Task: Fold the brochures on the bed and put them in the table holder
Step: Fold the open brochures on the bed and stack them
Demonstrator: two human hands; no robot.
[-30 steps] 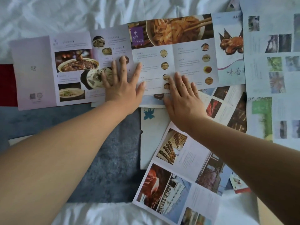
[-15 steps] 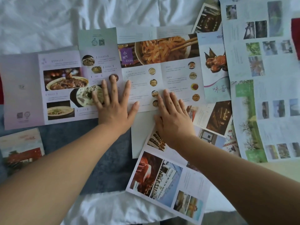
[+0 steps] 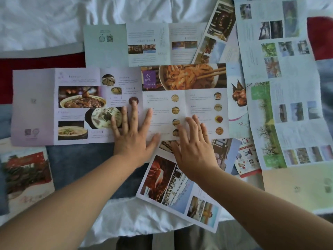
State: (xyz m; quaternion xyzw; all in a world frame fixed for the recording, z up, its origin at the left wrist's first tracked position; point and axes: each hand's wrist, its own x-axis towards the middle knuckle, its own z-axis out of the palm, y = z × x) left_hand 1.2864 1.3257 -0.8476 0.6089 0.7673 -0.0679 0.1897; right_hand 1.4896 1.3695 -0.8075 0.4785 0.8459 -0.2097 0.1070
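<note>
A long unfolded food brochure [image 3: 77, 105] with dish photos lies flat across the middle of the bed. My left hand [image 3: 133, 136] rests flat on its lower middle with fingers spread. My right hand [image 3: 194, 147] lies flat beside it, fingertips on the brochure's right half near the small round dish pictures. Neither hand grips anything. Several other unfolded brochures lie around: a pale green one [image 3: 108, 46] behind, one with red photos [image 3: 173, 188] under my right wrist, and a large scenery sheet [image 3: 288, 87] to the right. No table holder is in view.
White bedsheet [image 3: 45, 20] fills the far side. A red and blue-grey bed runner [image 3: 75, 159] crosses under the papers. A brochure with a red building [image 3: 25, 174] lies at the near left. The bed's near edge [image 3: 137, 230] is just below my forearms.
The view has shifted so the brochures sit lower and more of the far ones show. Both hands stay flat on the food brochure, slid slightly toward its lower edge.
</note>
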